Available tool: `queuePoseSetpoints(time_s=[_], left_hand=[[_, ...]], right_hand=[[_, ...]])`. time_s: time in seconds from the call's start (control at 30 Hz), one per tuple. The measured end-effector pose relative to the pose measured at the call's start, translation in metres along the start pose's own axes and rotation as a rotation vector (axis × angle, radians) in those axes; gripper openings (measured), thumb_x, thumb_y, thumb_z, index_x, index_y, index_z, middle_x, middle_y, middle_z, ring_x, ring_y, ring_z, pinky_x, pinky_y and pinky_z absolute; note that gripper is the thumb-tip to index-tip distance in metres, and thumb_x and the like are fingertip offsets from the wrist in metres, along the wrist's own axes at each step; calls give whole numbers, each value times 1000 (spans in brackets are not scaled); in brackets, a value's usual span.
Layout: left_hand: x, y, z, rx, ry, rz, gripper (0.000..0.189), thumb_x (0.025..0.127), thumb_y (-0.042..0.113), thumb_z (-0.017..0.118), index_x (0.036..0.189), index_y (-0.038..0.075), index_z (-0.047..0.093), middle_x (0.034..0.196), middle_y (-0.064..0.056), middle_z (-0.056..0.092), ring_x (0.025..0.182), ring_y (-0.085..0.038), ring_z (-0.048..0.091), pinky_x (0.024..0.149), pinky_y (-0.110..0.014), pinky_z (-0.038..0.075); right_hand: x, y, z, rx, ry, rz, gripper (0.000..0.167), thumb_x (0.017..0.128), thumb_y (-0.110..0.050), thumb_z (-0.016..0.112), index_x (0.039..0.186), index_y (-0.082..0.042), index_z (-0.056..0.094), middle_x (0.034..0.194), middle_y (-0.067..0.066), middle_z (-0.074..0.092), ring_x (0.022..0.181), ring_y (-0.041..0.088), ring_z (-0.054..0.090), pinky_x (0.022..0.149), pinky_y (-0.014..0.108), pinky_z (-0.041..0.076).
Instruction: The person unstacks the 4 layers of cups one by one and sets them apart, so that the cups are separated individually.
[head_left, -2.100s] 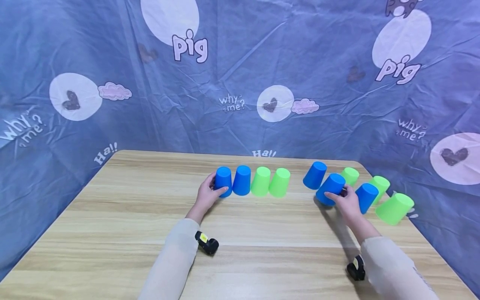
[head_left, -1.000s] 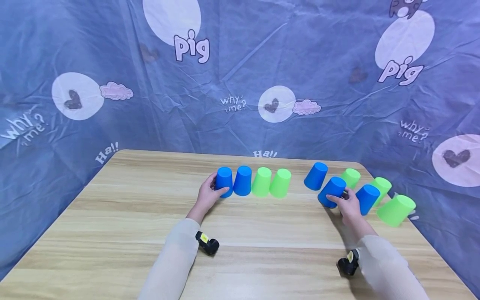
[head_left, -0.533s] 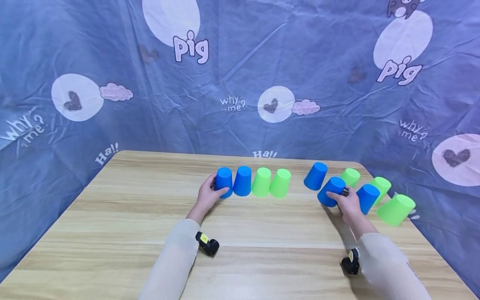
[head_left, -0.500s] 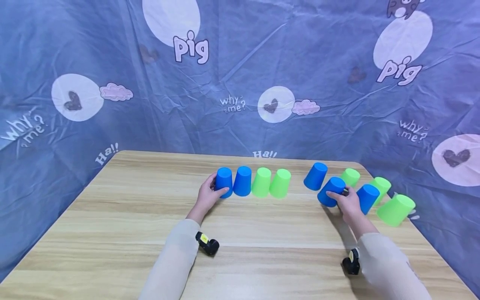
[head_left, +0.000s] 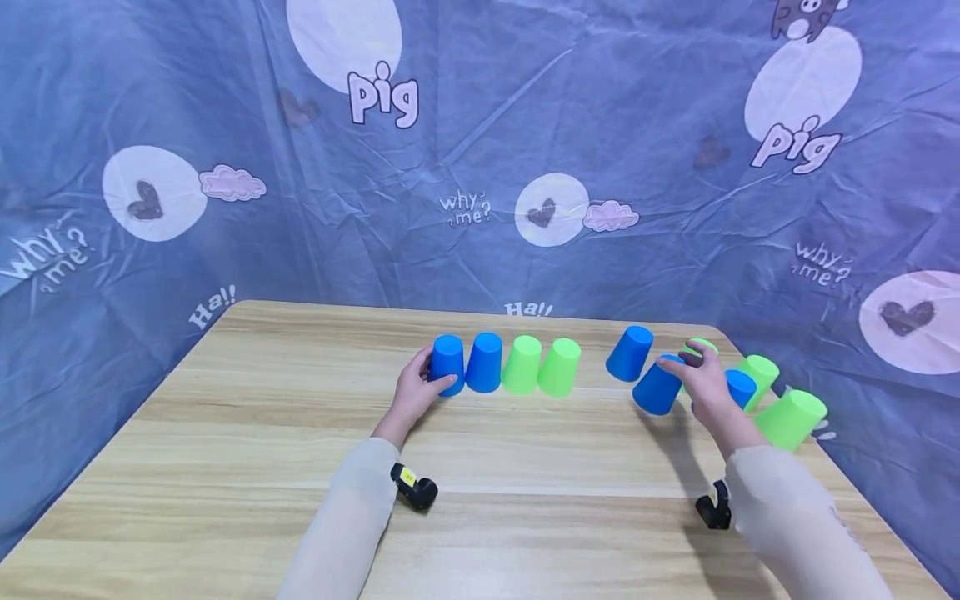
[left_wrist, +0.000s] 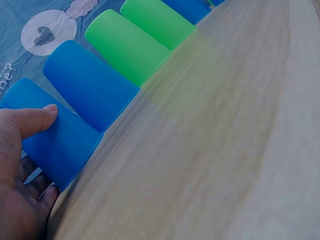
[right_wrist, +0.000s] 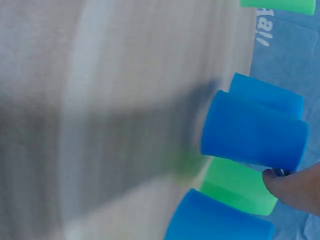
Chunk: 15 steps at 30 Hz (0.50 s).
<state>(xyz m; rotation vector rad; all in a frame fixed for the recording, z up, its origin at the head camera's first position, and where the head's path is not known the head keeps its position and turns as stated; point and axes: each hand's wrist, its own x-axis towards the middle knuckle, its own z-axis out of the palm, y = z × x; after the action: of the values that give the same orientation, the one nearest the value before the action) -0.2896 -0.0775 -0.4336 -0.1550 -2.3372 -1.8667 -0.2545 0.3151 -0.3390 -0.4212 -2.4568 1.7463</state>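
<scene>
In the head view my left hand (head_left: pixel 412 396) holds the leftmost blue cup (head_left: pixel 447 367), thumb in front and fingers around its far side; the left wrist view shows the same grip on this cup (left_wrist: pixel 62 142). All cups stand upside down. Beside it stand another blue cup (head_left: pixel 484 364) and two green cups (head_left: pixel 522 367). My right hand (head_left: pixel 716 396) is over the right-hand group, fingers spread at the top of a front blue cup (head_left: pixel 654 390). In the right wrist view the thumb (right_wrist: pixel 280 186) lies at that cup's narrow end, without curling around it.
Around the right hand stand a blue cup (head_left: pixel 630 354) behind, a partly hidden blue cup (head_left: pixel 741 387), and green cups (head_left: pixel 797 417) near the right table edge. The wooden table (head_left: pixel 525 525) meets a blue printed cloth (head_left: pixel 465 125) at the back.
My right hand has loosened from the front blue cup and risen to its top right, fingers straightening. That cup stays nearly in place. The left hand keeps its hold without moving.
</scene>
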Motion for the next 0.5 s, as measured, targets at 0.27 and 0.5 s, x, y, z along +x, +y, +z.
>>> queuePoseSetpoints(time_s=[0.27,0.5], left_hand=[[0,0,0,-5,0,-2,62,77,18,66,130,7,37,128,-15,39,116,-30,36,94,-43,29],[0,-1,1,0,5,1,60,77,17,66,129,8,38,128,-15,40,116,-29,36,94,-43,30]], right_hand=[[5,-19,0,-62,1,-140,85,79,-38,59,137,-5,7,138,22,12,124,37,13,97,50,17],[2,-40,7,-64,-65,-227,83,81,-35,57,137,-3,5,138,22,14,125,35,10,98,49,17]])
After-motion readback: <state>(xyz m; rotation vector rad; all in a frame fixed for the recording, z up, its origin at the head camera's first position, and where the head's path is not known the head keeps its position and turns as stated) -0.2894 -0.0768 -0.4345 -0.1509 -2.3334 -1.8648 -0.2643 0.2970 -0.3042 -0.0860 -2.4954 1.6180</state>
